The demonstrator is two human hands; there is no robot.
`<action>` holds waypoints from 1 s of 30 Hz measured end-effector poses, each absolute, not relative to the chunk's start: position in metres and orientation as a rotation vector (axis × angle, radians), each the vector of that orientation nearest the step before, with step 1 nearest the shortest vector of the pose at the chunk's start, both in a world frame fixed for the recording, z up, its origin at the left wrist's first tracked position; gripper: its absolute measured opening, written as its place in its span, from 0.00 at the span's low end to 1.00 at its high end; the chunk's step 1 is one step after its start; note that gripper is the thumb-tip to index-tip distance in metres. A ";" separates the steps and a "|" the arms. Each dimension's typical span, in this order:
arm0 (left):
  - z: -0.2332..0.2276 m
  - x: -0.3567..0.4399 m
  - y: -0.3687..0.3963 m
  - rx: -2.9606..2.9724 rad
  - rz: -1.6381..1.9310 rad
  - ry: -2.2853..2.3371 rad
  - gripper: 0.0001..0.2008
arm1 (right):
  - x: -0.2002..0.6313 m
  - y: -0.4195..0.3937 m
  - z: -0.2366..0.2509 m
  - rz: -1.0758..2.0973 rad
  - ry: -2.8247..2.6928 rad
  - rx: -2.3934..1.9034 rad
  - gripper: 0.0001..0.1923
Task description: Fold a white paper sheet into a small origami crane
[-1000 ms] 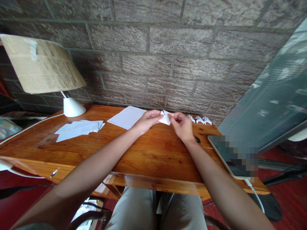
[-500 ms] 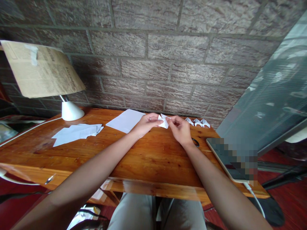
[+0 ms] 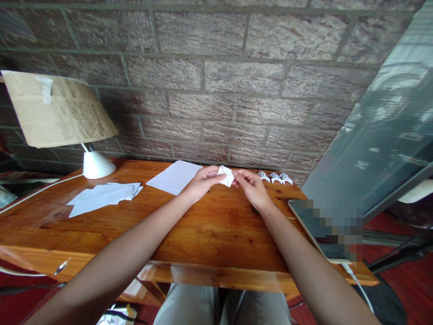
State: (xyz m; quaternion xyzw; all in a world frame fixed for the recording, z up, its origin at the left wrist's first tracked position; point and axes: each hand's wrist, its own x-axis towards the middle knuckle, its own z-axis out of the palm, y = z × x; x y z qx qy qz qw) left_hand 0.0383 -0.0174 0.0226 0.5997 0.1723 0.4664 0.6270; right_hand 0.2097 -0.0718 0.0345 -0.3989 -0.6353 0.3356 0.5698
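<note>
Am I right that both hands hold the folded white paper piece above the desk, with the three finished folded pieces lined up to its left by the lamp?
Not quite. In the head view the three finished folded pieces sit to the right of the folded white paper piece, near the wall, not by the lamp. The left hand and right hand do hold it.

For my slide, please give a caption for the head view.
Both hands, left hand and right hand, hold a folded white paper piece above a wooden table.

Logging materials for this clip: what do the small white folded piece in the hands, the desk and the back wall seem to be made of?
Small white folded piece, pinched by left hand and right hand: thin matte paper, judging by its sharp creases.
Orange-brown desk: varnished wood, with visible grain, knots and a glossy sheen.
Grey-brown wall: rough block pattern; whether stone, brick or printed covering is unclear.
</note>
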 end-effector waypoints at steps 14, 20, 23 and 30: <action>0.026 0.037 -0.019 1.343 1.214 0.580 0.19 | 0.212 -0.067 0.029 0.793 -1.389 -1.039 0.20; 0.025 0.038 -0.018 1.175 1.237 0.588 0.24 | 0.205 -0.070 0.027 0.829 -1.441 -1.078 0.22; 0.024 0.038 -0.019 1.167 1.193 0.572 0.23 | 0.203 -0.068 0.024 0.855 -1.469 -1.095 0.22; 0.020 0.036 -0.015 1.240 1.144 0.663 0.23 | 0.269 -0.086 0.049 0.614 -1.794 -1.356 0.19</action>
